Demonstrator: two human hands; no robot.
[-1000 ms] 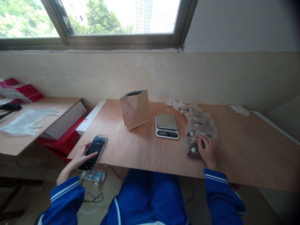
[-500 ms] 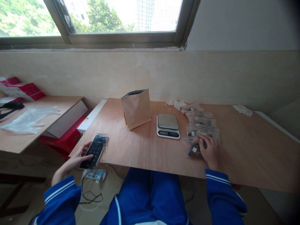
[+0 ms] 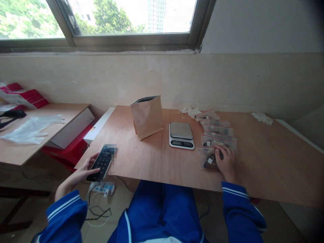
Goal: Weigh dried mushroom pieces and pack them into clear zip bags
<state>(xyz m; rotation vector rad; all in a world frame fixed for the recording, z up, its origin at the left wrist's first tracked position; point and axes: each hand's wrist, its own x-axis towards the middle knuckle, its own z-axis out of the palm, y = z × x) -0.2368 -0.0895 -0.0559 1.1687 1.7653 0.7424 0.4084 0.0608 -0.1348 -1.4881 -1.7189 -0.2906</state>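
My left hand [image 3: 87,168] is closed around a smartphone [image 3: 102,162], its thumb lying on the screen, which shows a dark keypad. The phone is tilted over the table's front left edge. On the right, my right hand [image 3: 226,160] rests on the nearest clear zip bag [image 3: 208,162], thumb and fingers apart. Dark contents and a small white label show through that bag. Behind it, several more zip bags [image 3: 217,131] with red seal lines overlap in a row. A white kitchen scale [image 3: 181,135] with a bare metal plate stands left of them.
An open brown paper pouch [image 3: 147,118] stands upright left of the scale. White scraps [image 3: 262,118] lie at the table's back right. On the left side table [image 3: 76,111] are a clear plastic glove [image 3: 32,130] and red-white packaging [image 3: 25,94]. A power strip [image 3: 106,189] with cables lies below.
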